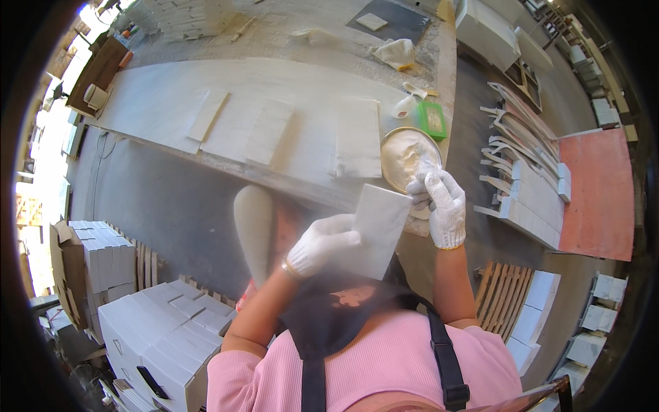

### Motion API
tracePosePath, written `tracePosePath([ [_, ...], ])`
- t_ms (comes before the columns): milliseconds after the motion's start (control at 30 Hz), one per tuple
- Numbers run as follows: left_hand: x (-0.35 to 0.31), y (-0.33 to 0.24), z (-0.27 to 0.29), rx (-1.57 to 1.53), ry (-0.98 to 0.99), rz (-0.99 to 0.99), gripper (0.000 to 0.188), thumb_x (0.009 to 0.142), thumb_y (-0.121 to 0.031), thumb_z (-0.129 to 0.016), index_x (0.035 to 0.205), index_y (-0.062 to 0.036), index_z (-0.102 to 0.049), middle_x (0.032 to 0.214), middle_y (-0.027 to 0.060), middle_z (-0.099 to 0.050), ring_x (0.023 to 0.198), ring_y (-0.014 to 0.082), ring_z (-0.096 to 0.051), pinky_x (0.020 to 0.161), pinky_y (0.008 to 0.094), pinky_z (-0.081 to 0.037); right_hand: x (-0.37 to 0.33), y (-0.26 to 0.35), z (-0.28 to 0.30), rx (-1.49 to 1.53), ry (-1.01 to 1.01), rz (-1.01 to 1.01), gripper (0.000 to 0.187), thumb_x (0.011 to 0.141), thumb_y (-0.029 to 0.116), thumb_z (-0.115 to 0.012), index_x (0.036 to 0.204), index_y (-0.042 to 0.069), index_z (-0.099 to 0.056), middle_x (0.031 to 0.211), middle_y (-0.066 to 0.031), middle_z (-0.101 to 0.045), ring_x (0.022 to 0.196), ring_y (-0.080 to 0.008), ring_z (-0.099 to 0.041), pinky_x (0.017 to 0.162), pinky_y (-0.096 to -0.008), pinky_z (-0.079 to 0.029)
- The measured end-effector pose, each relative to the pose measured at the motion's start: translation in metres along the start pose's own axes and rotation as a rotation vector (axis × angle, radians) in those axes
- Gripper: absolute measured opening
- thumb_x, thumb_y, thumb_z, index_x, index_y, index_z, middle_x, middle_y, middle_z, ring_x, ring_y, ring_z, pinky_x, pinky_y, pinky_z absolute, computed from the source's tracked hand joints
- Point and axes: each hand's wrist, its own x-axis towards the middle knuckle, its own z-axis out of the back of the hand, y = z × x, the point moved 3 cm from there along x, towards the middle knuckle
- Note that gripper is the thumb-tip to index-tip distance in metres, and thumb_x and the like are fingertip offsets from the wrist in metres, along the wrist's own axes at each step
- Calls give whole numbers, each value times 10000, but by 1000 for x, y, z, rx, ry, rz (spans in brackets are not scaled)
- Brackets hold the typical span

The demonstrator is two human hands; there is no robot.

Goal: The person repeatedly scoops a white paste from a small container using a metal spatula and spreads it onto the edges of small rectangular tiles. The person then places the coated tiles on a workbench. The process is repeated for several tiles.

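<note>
My left hand [321,244], in a white knit glove, grips a flat white rectangular tile [379,230] by its left side. The tile is tilted up in front of my chest, its face turned partly toward me. My gloved right hand [445,209] is at the lower right of a round bowl [385,166] with white powdery or pasty material [410,151] inside. Its fingers are bent and drawn together near the bowl's rim; whatever they pinch cannot be made out. Behind the bowl stand a green box [432,121] and a small white container [403,106].
Several white tiles [270,132] lie on the dusty worktable [158,82]. A white cloth-like item [396,53] rests farther back. Racked pale slabs [528,199] and a reddish board [596,196] stand at right. White cartons [161,336] are stacked at lower left.
</note>
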Motion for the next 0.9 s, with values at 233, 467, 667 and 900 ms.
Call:
tracePosePath([
  [233, 0, -84, 80, 369, -401, -343, 514, 939, -267, -719, 1336, 47, -630, 1157, 63, -711, 1055, 124, -631, 927, 289, -499, -19, -28, 1, 71, 69, -143, 281, 1012, 254, -629, 1091, -11, -679, 873, -114, -723, 690, -155, -683, 602, -271, -538],
  [467, 47, -149, 183, 699, -530, -192, 480, 956, -263, -679, 1354, 3, -642, 1099, 68, -739, 977, 139, -678, 838, 299, -543, -27, -32, -10, 83, 120, -235, 228, 1008, 192, -634, 1124, 2, -685, 894, -110, -731, 707, -149, -691, 630, -256, -556],
  [667, 62, -158, 180, 1360, -726, -41, 549, 881, -353, -706, 1364, -97, -649, 1210, 163, -723, 1097, 295, -692, 956, 383, -527, -21, -26, -14, 51, 108, -195, 264, 1009, 167, -618, 1206, 1, -676, 942, -103, -740, 752, -147, -699, 658, -266, -558],
  [900, 97, -135, 82, 1499, -568, -730, 492, 934, -395, -668, 1338, -115, -647, 1397, 167, -610, 1283, 379, -572, 1062, 443, -480, -4, -33, -34, -14, 129, -117, 431, 998, 146, -615, 1397, -14, -584, 1174, -123, -700, 979, -173, -673, 845, -282, -541],
])
